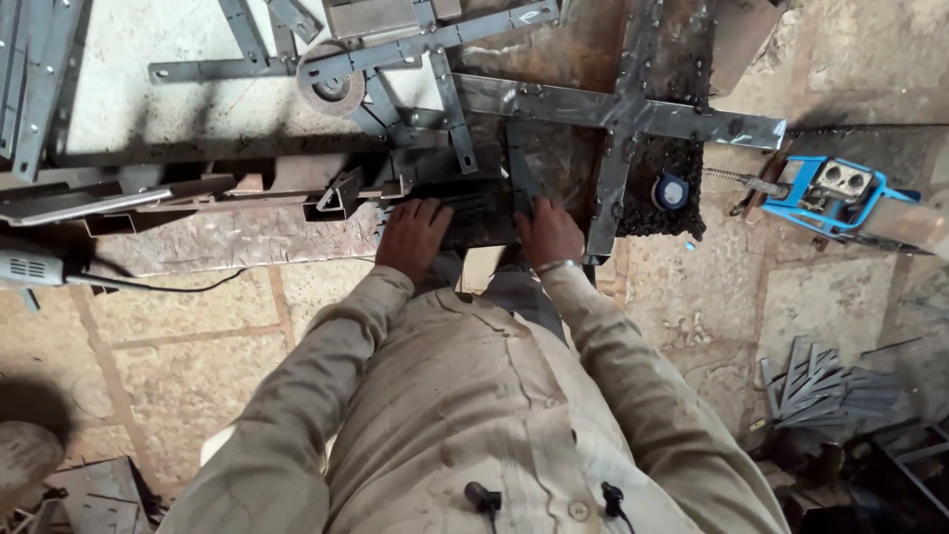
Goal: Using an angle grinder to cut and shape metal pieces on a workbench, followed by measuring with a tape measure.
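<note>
Beige sleeves extended fwd; L hand & R hand flat, fingers spread, pressing dark steel plate, gripping nothing.

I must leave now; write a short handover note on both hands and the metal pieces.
Left hand: flat, palm down on the dark metal piece at the near bench edge, fingers spread, gripping nothing.
Right hand: flat on the same piece, beside an upright flat bar.
Bench: cross-shaped steel frame to the right, flap disc behind, grinder at far left.
Done or left: whether the piece is fixed cannot be told.
</note>
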